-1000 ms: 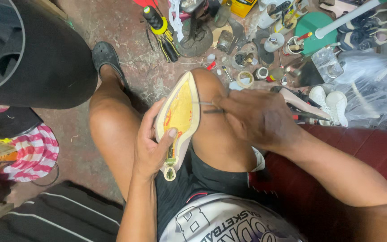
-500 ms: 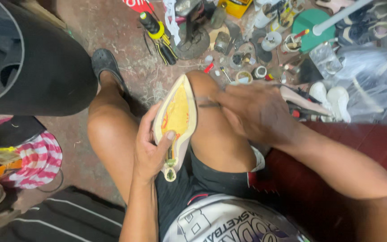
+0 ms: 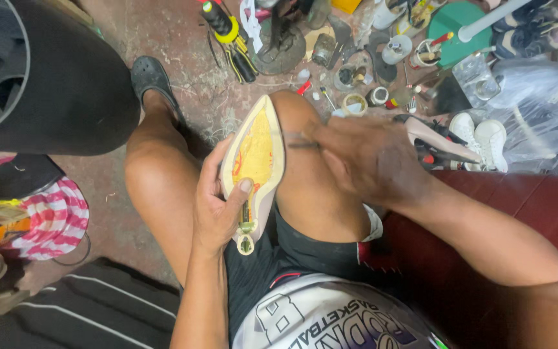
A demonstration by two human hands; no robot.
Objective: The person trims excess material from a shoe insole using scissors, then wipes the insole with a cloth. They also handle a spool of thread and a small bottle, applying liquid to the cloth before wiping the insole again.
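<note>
Concrete floor (image 3: 182, 71) littered with tools beside a red bench (image 3: 524, 200).

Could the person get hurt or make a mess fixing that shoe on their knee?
Maybe. The right hand works a thin tool at the shoe right over a bare knee, so a slip might poke skin. The left hand thumb lies on the yellow, possibly sticky, insole.
</note>
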